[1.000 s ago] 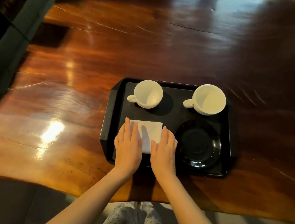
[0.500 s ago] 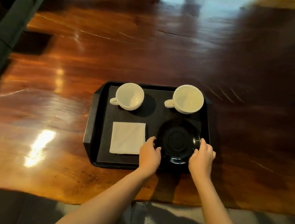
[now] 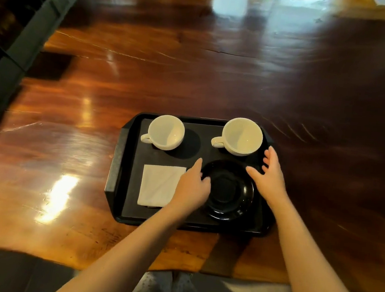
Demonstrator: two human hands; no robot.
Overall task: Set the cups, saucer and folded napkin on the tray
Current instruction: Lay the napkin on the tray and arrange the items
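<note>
— While the head camera looked down, what did you have on the tray (image 3: 122, 162)?

— I saw both white cups at its far side, the left cup (image 3: 166, 132) and the right cup (image 3: 241, 136), each upright with its handle pointing left. The folded napkin (image 3: 158, 185) lay flat at the near left, and the black saucer (image 3: 229, 193) sat at the near right, just beside the napkin. The tray itself rested on the wooden table (image 3: 195, 74), near its front edge.

— And the hands?

— My left hand (image 3: 191, 186) lay at the saucer's left rim, fingers curled. It covered the napkin's right edge and that part of the rim, so I could not tell whether it gripped the saucer or only touched it. My right hand (image 3: 270, 176) was spread wide, fingers loose, over the saucer's far right side, close to the right cup. It held nothing that I could see.

— Anything hard to read?

— The saucer blended into the dark tray, so only the glints marked its rim. My right forearm hid the tray's near right corner. The table's far end was blurred.
</note>
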